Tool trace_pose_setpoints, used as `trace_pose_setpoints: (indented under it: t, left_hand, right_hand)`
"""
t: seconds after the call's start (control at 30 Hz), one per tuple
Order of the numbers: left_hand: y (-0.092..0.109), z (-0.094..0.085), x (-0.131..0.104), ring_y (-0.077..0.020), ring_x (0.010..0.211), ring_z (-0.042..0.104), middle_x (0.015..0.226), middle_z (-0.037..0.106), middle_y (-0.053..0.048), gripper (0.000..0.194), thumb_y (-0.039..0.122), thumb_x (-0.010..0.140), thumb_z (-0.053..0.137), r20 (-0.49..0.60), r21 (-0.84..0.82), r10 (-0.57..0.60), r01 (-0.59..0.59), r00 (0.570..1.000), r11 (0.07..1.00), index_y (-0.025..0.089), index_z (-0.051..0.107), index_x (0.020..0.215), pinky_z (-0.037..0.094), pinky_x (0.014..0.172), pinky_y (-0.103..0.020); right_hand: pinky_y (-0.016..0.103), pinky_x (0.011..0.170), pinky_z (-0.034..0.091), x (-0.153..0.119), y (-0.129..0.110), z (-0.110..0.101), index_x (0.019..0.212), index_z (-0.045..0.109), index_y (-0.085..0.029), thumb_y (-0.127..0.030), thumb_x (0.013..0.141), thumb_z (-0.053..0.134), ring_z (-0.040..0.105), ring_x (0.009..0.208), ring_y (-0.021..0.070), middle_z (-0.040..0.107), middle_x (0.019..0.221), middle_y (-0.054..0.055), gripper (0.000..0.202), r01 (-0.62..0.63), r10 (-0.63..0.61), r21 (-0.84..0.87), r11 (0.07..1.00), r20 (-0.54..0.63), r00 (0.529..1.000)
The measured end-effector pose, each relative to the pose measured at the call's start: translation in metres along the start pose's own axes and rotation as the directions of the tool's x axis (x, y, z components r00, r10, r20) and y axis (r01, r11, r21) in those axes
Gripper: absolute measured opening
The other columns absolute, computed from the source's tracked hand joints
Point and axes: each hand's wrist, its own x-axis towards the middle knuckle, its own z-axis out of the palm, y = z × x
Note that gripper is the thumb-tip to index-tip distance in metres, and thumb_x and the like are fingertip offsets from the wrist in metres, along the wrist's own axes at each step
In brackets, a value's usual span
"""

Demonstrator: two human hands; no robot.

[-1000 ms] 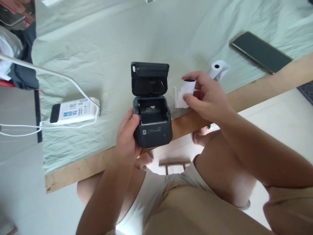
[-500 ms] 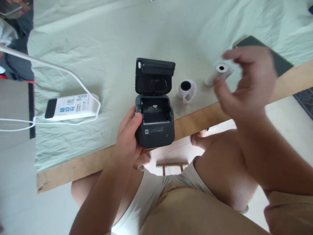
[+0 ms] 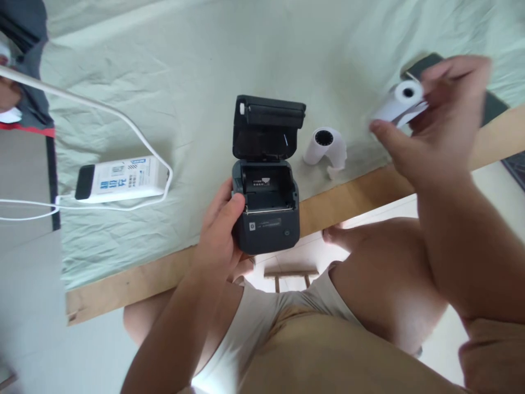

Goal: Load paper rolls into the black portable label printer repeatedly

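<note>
A small black thermal printer (image 3: 268,227) is tilted in my left hand (image 3: 219,230), the thumb over its left side and the fingers behind it. Its lid (image 3: 268,128) stands open, and the paper bay (image 3: 268,183) holds no roll. My right hand (image 3: 445,117) has a slim white paper roll (image 3: 394,101) between thumb and fingers, its cored end facing me and a loose strip of paper beside it. Between the printer and my right hand, a second paper roll (image 3: 315,150) with a wider dark core stands on the cloth, its tail curling to the right.
A white power bank (image 3: 127,179) with white cables (image 3: 123,112) lies at the left. Behind my right hand is a dark flat object (image 3: 496,106). The green cloth (image 3: 184,65) ends at a wooden edge (image 3: 135,282) before my lap. Part of another person (image 3: 24,82) shows at the far left.
My right hand has closed on the slim paper roll and moved it right and away from me. The printer stays in my left hand; the view has shifted slightly.
</note>
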Motion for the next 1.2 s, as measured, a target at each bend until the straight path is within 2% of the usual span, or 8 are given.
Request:
trace_pose_setpoints:
  t: [0.23,0.43,0.67,0.8,0.9,1.0,1.1,1.2]
  left_hand:
    - [-0.006,-0.001,0.000,-0.0237,0.082,0.076,0.092,0.077,-0.003,0.034,0.049,0.088,0.072,-0.007,0.055,0.083,-0.083,0.997,0.995,0.024,0.071,0.112,0.061,0.063,-0.031]
    - [-0.009,-0.001,0.001,-0.0216,0.087,0.076,0.100,0.078,-0.002,0.033,0.044,0.088,0.073,-0.014,0.039,0.113,-0.113,0.993,0.993,0.023,0.072,0.112,0.061,0.066,-0.028]
    - [-0.006,0.003,0.000,-0.0182,0.090,0.074,0.094,0.077,-0.002,0.031,0.044,0.085,0.075,-0.002,0.014,0.120,-0.120,0.993,0.993,0.019,0.073,0.104,0.059,0.073,-0.023]
    - [-0.008,0.000,0.001,-0.0167,0.085,0.072,0.093,0.075,-0.003,0.036,0.046,0.084,0.077,0.081,-0.056,0.143,-0.139,0.986,0.989,0.018,0.073,0.105,0.059,0.074,-0.024]
    - [-0.007,-0.003,0.001,-0.0134,0.074,0.070,0.086,0.074,0.000,0.033,0.030,0.077,0.084,0.114,0.008,0.137,-0.139,0.984,0.990,0.019,0.071,0.106,0.057,0.064,-0.021]
    - [-0.007,-0.005,-0.001,-0.0123,0.069,0.069,0.086,0.074,0.001,0.040,0.018,0.072,0.085,0.082,0.066,0.134,-0.140,0.988,0.988,0.021,0.069,0.109,0.057,0.059,-0.020]
    - [-0.008,-0.008,-0.001,-0.0154,0.076,0.071,0.092,0.075,-0.001,0.048,0.020,0.069,0.086,0.093,0.110,0.142,-0.152,0.985,0.982,0.021,0.068,0.114,0.060,0.063,-0.022]
    - [-0.010,-0.010,0.000,-0.0177,0.079,0.072,0.094,0.075,-0.002,0.056,0.023,0.068,0.087,0.115,0.161,0.154,-0.171,0.981,0.972,0.021,0.067,0.120,0.061,0.065,-0.024]
  right_hand:
    - [0.045,0.086,0.058,-0.017,-0.043,0.028,0.109,0.066,-0.040,-0.036,0.092,0.067,0.073,0.101,0.0240,0.077,0.107,0.000,0.017,0.139,-0.134,0.033,0.990,-0.121,0.983]
    - [0.040,0.080,0.050,-0.001,-0.035,0.055,0.092,0.064,-0.025,-0.020,0.095,0.054,0.074,0.085,0.0209,0.079,0.097,-0.001,0.012,0.215,-0.242,-0.173,0.961,-0.151,0.958]
    - [0.035,0.076,0.045,0.004,-0.026,0.056,0.089,0.065,-0.024,-0.017,0.098,0.060,0.067,0.088,0.0161,0.076,0.095,-0.002,0.013,0.410,-0.473,-0.286,0.866,-0.201,0.858]
    - [0.034,0.071,0.042,-0.009,-0.034,0.058,0.089,0.065,-0.026,-0.022,0.100,0.059,0.063,0.080,0.0141,0.074,0.090,-0.004,0.013,0.484,-0.520,-0.246,0.840,-0.111,0.847]
    - [0.036,0.071,0.045,-0.015,-0.035,0.057,0.093,0.065,-0.024,-0.034,0.102,0.058,0.065,0.081,0.0162,0.074,0.091,0.000,0.014,0.544,-0.555,-0.143,0.827,-0.052,0.830]
    - [0.037,0.075,0.052,-0.017,-0.032,0.051,0.102,0.063,-0.025,-0.028,0.098,0.061,0.069,0.090,0.0187,0.074,0.101,0.003,0.006,0.487,-0.491,-0.064,0.871,-0.172,0.854]
    - [0.035,0.079,0.055,-0.016,-0.027,0.047,0.126,0.057,-0.028,-0.020,0.094,0.061,0.070,0.096,0.0176,0.065,0.134,0.005,0.034,0.304,-0.278,0.009,0.953,-0.375,0.884]
    - [0.035,0.079,0.055,-0.015,-0.026,0.047,0.143,0.044,-0.033,-0.019,0.093,0.059,0.069,0.104,0.0180,0.049,0.155,0.004,0.053,0.208,-0.145,0.143,0.968,-0.359,0.922]
